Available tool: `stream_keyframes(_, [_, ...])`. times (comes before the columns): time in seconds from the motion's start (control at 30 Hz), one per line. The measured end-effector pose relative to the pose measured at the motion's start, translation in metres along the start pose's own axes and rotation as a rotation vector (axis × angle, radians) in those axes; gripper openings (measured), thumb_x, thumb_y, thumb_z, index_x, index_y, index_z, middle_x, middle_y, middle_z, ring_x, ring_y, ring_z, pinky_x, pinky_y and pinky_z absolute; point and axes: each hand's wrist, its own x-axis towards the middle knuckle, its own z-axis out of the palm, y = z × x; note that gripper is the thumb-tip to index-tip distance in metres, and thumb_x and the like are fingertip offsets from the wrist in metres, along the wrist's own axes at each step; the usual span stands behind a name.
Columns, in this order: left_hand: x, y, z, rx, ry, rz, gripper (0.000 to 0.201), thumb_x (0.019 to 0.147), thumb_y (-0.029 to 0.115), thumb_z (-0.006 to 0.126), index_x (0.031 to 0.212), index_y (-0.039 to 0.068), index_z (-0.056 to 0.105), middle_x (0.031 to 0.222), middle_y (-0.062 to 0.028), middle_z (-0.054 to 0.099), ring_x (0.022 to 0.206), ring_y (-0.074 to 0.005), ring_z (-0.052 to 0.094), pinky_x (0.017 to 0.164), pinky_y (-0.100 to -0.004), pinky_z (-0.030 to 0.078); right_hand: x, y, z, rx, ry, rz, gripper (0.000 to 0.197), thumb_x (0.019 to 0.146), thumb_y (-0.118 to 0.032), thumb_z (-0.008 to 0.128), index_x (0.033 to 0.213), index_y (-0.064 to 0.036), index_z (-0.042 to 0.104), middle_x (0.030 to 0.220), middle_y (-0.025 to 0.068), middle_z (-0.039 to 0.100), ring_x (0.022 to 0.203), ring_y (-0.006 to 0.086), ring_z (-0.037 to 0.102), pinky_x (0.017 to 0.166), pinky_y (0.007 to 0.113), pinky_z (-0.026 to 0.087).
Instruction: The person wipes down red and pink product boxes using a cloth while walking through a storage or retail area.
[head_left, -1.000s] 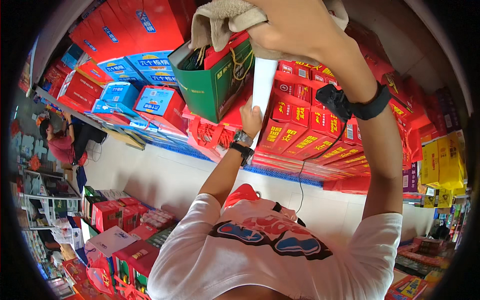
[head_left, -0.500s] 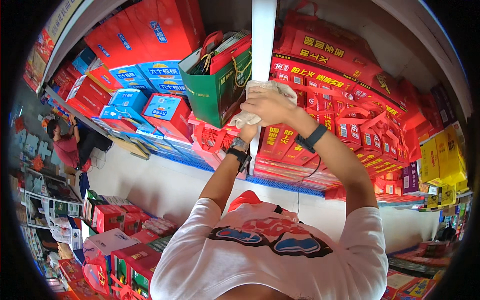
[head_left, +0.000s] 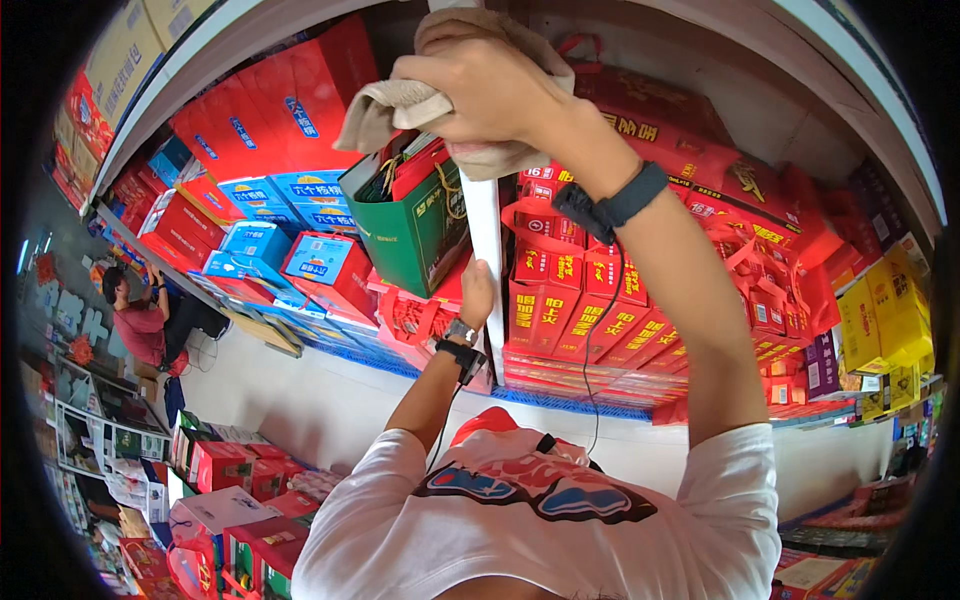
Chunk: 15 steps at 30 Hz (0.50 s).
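Note:
My right hand point(head_left: 485, 90) is closed on a beige cloth point(head_left: 395, 108), which hangs out on both sides of the fingers. It presses the cloth around the upper part of a white post point(head_left: 486, 225). Lower down, my left hand point(head_left: 478, 292) grips the same post at its left side, with some fingers hidden. Beside the post on the left stands a green gift bag point(head_left: 408, 235) with red items in it. Right of the post are stacked red drink cartons point(head_left: 545, 300) with ribbon handles.
Large red bags point(head_left: 275, 95) and blue boxes point(head_left: 255, 245) fill the shelf on the left. Yellow boxes point(head_left: 885, 315) stand at the far right. A thin black cable point(head_left: 590, 370) hangs near my right arm. Behind me are gift boxes point(head_left: 225, 510). A person point(head_left: 145, 320) sits far left.
My right hand has moved up the post with the cloth. My left hand has left its place just below the cloth and now holds the post lower down, apart from the right.

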Motion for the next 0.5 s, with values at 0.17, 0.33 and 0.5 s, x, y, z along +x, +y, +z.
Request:
stream_keyframes(0.17, [0.010, -0.006, -0.002, 0.071, 0.003, 0.018, 0.058, 0.120, 0.041, 0.036, 0.134, -0.007, 0.066, 0.114, -0.0272, 0.076, 0.101, -0.0414, 0.072, 0.089, -0.0490, 0.055, -0.001, -0.017, 0.014, 0.141, 0.266, 0.149, 0.026, 0.082, -0.032, 0.084, 0.091, -0.0093, 0.075, 0.075, 0.0189, 0.068, 0.073, 0.0394, 0.070, 0.070, 0.049, 0.055])
stream_keyframes(0.33, [0.004, -0.001, 0.004, 0.177, -0.048, -0.079, 0.057, 0.120, 0.042, 0.037, 0.125, -0.007, 0.065, 0.096, -0.0240, 0.070, 0.084, -0.0395, 0.063, 0.082, -0.0503, 0.052, -0.040, -0.028, 0.027, 0.103, 0.191, 0.231, 0.033, 0.082, -0.034, 0.087, 0.094, -0.0056, 0.075, 0.080, 0.0140, 0.068, 0.080, 0.0354, 0.069, 0.075, 0.046, 0.054])
stream_keyframes(0.5, [0.005, -0.022, 0.002, 0.063, -0.019, 0.087, 0.042, 0.118, 0.031, 0.047, 0.127, -0.006, 0.066, 0.105, -0.0220, 0.074, 0.093, -0.0338, 0.068, 0.086, -0.0494, 0.054, -0.107, -0.078, 0.074, 0.256, 0.068, 0.398, 0.036, 0.082, -0.035, 0.086, 0.099, -0.0040, 0.081, 0.085, 0.0190, 0.073, 0.083, 0.0388, 0.073, 0.078, 0.048, 0.059])
